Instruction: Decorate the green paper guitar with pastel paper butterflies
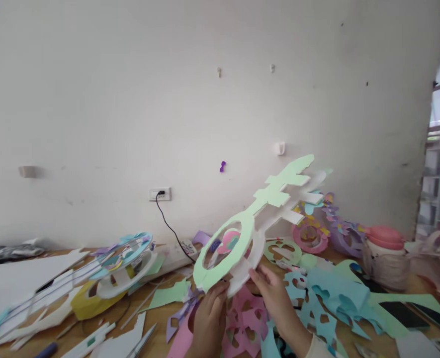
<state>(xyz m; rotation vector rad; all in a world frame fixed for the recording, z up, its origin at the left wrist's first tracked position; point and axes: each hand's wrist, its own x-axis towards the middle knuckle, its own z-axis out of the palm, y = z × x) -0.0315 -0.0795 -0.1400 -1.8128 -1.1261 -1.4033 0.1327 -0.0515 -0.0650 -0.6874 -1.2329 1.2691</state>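
Note:
Both my hands hold up a large key-shaped cutout point(250, 228), pale green paper on a white foam backing, with a ring at its lower end and toothed bars at the upper right. My left hand point(209, 318) grips the ring's lower edge with its fingers curled. My right hand point(275, 298) pinches the white backing just to the right. The cutout tilts up above the table toward the wall.
The wooden table point(130, 308) is strewn with pink, blue and green paper cutouts point(327, 298). A similar blue and white layered piece point(123, 263) lies at left near white foam sheets point(14, 278). Scissors point(141, 343) lie at the front. A pink-lidded container point(386, 256) stands right.

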